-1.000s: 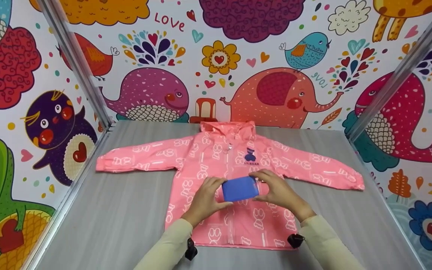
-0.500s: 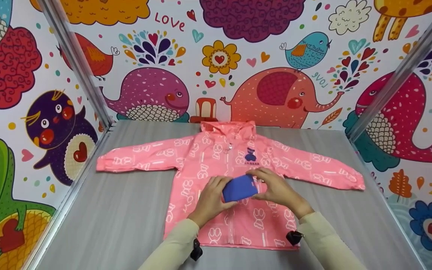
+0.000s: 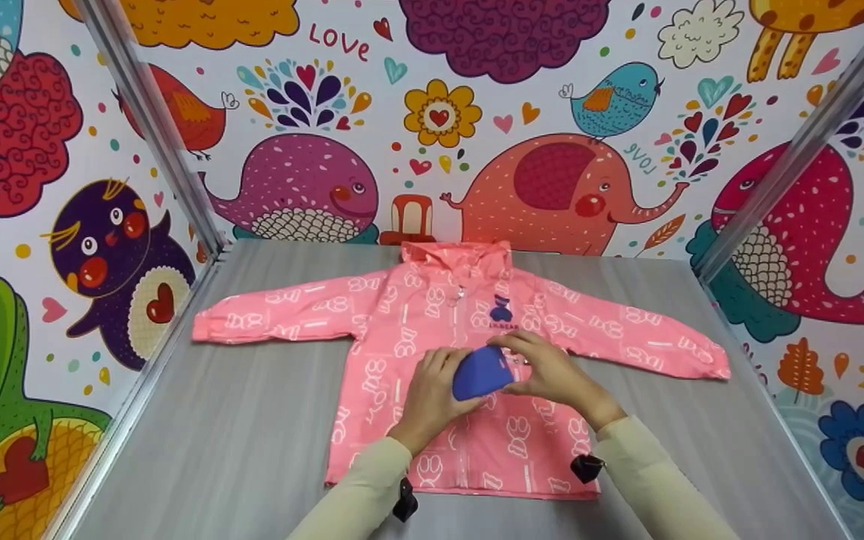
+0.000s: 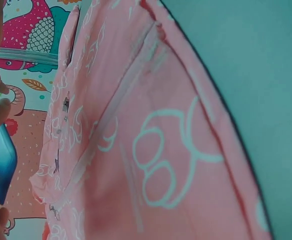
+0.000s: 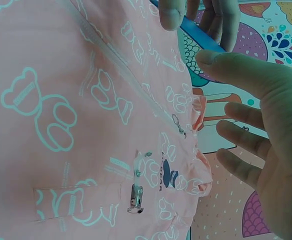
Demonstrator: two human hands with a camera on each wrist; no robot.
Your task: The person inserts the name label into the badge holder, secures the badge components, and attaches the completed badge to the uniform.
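Note:
A flat blue case with rounded corners (image 3: pixel 483 373) is held above the front of a pink child's jacket (image 3: pixel 379 322). At its left end, the left hand (image 3: pixel 436 397) grips it between thumb and fingers. The right hand (image 3: pixel 552 375) pinches the opposite end; in the right wrist view its thumb touches the blue edge, while other fingers are spread off it. The left wrist view shows the case (image 4: pixel 3 155) edge-on. On the jacket below lies a silver nail clipper (image 5: pixel 135 199), beside small metal bits (image 5: pixel 138 173).
The jacket lies face up with both sleeves spread on a grey table (image 3: pixel 252 420). Its zip (image 3: pixel 463 450) runs down the middle, and a dark bear print (image 3: pixel 502 309) marks the chest. Cartoon-printed walls (image 3: pixel 439 45) and metal posts (image 3: pixel 769 150) enclose the table.
The left hand has moved slightly right and up. The blue case has tilted, its right end now higher, and looks shorter. The right hand has shifted slightly, while the jacket stays put.

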